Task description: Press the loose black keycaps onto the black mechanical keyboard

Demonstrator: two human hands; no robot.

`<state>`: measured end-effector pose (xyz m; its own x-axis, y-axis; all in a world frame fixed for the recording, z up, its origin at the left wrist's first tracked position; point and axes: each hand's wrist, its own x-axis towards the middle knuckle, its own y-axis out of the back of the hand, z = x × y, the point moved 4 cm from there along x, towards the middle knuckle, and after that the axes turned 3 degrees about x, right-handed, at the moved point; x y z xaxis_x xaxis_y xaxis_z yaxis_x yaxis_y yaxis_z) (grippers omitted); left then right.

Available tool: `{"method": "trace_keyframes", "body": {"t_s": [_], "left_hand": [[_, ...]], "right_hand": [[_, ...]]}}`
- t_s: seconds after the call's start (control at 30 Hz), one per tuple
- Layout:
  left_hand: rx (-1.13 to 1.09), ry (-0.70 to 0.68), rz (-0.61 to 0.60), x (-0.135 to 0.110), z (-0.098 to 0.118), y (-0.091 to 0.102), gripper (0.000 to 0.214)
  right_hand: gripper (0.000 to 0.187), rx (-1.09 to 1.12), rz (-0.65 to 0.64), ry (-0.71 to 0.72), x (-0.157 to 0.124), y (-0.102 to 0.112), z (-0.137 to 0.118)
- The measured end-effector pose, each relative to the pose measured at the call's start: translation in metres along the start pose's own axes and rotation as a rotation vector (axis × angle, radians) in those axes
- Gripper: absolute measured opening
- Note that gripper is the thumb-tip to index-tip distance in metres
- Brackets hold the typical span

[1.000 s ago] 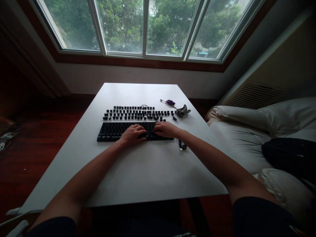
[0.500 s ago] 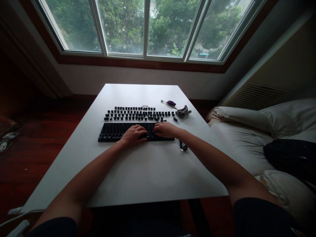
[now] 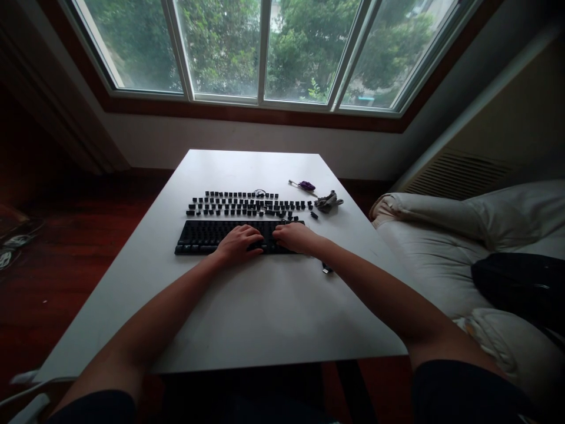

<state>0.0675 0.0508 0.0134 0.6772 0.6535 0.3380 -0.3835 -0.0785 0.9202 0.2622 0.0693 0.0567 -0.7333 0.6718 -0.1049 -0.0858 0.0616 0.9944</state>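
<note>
A black keyboard [image 3: 198, 235] lies on the white table, several of its keys covered by my hands. My left hand [image 3: 241, 239] rests over the middle of it with fingers spread and laid flat on the keys. Close by on the right, my right hand [image 3: 295, 235] has its fingers bent and drawn together at the keyboard's right part. Anything between those fingertips is too small and dark to make out. Behind the keyboard, loose black keycaps [image 3: 251, 205] stand in several rows across the table.
A purple-headed brush-like tool [image 3: 306, 185] and a crumpled grey cloth [image 3: 327, 202] lie at the back right of the table [image 3: 247, 318]. A cable plug [image 3: 326, 270] pokes out beside my right forearm. Right of the table stands a pale sofa [image 3: 410, 241] with a dark bag [image 3: 521, 282].
My right hand has shifted slightly left and down over the keyboard, and its forearm now covers more of the cable. My left hand stays in place.
</note>
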Motion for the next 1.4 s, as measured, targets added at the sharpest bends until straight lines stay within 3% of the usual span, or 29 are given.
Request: {"method": "trace_keyframes", "body": {"t_s": [0.3,0.47,0.63,0.77,1.13,1.27,1.4], "left_hand": [[0.015,-0.023,0.012,0.001,0.001,-0.002,0.036],[0.018,-0.018,0.019,0.001,0.003,0.0,0.036],[0.016,-0.014,0.025,0.001,0.004,-0.001,0.036],[0.017,-0.016,0.022,0.001,0.004,-0.001,0.036],[-0.019,-0.039,0.017,0.0,-0.004,0.0,0.036],[-0.026,-0.025,0.02,0.0,-0.004,0.001,0.034],[-0.036,-0.024,0.015,0.001,-0.004,0.003,0.032]], "right_hand": [[0.017,-0.005,-0.062,-0.128,0.002,-0.001,-0.007],[0.021,0.061,0.102,-0.179,-0.02,-0.019,-0.006],[0.028,0.147,0.348,-0.135,-0.044,-0.039,-0.006],[0.024,0.199,0.452,-0.074,-0.049,-0.046,-0.006],[0.019,0.272,0.517,-0.051,-0.044,-0.043,-0.005],[0.019,0.308,0.547,-0.048,-0.039,-0.039,0.008],[0.016,0.31,0.602,-0.2,-0.03,-0.032,0.048]]}}
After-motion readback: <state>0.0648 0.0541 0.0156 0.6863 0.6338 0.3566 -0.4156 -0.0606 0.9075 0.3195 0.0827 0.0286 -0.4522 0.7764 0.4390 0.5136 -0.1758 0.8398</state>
